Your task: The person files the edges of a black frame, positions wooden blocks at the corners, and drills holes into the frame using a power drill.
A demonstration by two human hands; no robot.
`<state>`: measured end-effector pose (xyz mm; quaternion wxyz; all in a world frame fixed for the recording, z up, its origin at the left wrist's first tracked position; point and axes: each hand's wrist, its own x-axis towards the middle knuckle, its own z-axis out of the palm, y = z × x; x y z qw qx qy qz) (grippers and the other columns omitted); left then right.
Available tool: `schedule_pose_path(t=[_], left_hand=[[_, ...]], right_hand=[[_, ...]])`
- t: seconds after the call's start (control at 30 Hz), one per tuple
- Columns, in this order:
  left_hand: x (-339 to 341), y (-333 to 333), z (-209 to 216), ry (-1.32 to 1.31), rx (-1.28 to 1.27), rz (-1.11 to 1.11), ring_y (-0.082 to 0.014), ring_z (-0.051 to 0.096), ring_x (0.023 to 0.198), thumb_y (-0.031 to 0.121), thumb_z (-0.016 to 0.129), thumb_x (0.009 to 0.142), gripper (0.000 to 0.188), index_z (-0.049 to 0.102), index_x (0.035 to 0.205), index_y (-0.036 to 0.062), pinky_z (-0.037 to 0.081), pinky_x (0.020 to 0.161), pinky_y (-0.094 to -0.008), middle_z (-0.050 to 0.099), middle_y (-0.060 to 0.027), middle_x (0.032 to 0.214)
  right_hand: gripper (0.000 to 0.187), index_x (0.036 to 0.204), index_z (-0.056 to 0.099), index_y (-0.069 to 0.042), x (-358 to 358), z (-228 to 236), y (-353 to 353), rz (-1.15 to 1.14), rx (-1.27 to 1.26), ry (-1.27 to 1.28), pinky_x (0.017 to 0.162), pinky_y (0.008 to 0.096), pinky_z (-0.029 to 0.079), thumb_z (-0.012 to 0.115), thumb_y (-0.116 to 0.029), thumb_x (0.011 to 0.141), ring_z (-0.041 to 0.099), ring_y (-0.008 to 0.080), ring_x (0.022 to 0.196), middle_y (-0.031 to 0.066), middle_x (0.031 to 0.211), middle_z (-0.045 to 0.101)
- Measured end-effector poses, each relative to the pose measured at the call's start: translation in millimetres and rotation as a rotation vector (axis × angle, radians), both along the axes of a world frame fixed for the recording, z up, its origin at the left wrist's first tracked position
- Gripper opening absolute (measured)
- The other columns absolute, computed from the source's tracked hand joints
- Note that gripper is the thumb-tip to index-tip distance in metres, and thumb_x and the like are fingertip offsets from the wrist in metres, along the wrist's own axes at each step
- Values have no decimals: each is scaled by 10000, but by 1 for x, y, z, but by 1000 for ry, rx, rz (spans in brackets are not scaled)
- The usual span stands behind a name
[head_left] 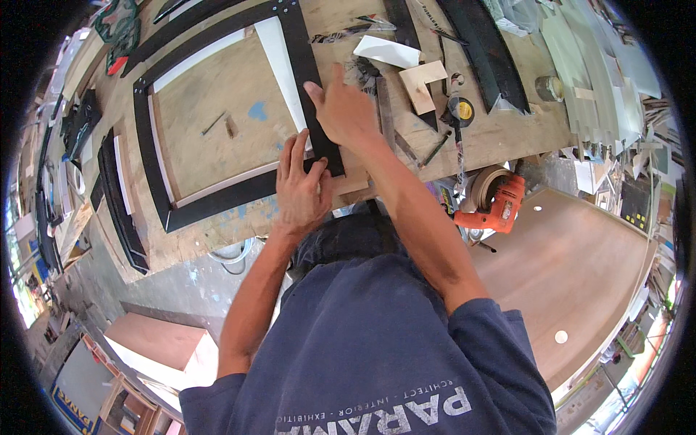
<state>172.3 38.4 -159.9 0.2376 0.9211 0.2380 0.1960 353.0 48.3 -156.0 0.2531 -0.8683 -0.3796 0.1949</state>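
A black rectangular frame [190, 218] lies on the wooden workbench [210, 156]. White strips line parts of its inner edge, and a white strip [275, 61] slants along its right side. My left hand [300, 190] rests on the frame's near right corner, fingers stretched and apart, some reaching the strip's near end. On the frame's right side lies my right hand [348, 114], with thumb and index finger extended and spread; its other fingers are mostly hidden beneath it. No tool shows in either hand.
Right of the frame lie a white piece [386, 52], an L-shaped wood piece [420, 83] and a tape measure [462, 110]. An orange power drill [500, 206] hangs by the bench's near edge. Black mouldings [119, 203] lie at left; a jar [549, 88] stands far right.
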Motion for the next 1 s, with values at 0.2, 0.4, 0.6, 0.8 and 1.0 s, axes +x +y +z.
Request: schedule_pose_path(t=[0.2, 0.4, 0.6, 0.8, 1.0], left_hand=[[-2, 55, 17, 220, 44, -416, -347, 299, 1530, 119, 676, 890, 490, 615, 1375, 85, 271, 1227, -526, 338, -139, 1651], [14, 77, -2, 403, 70, -621, -276, 135, 1593, 372, 604, 981, 623, 446, 1549, 172, 128, 1275, -543, 278, -43, 1691], [16, 78, -9, 379, 41, -662, -345, 172, 1577, 355, 645, 962, 550, 532, 1459, 148, 123, 1257, -597, 421, -74, 1601], [21, 78, -7, 361, -13, -694, -362, 222, 1558, 314, 697, 930, 521, 569, 1396, 119, 133, 1225, -657, 479, -91, 1538], [25, 77, -5, 348, -70, -717, -297, 309, 1534, 334, 719, 915, 510, 592, 1354, 105, 111, 1198, -670, 555, -99, 1463]], right_hand=[[646, 1327, 534, 13, -5, 18, -108, 180, 249, -110, 845, 494, 519, 774, -342, 844, 639, 407, 991, 199, 1042, 660], [745, 1326, 555, 35, -34, 4, -155, 306, 97, -131, 976, 502, 445, 860, -264, 716, 539, 389, 1131, 183, 1181, 572], [777, 1320, 542, 53, -42, -18, -152, 245, 226, -11, 1004, 500, 435, 888, -178, 663, 521, 410, 1176, 193, 1233, 534], [737, 1255, 561, 50, -37, -18, -150, 229, 265, 51, 1026, 494, 435, 897, -134, 625, 518, 424, 1195, 204, 1249, 533], [717, 1221, 572, 54, -31, -10, -145, 264, 235, 50, 1033, 488, 439, 891, -115, 602, 534, 428, 1186, 216, 1248, 546]])
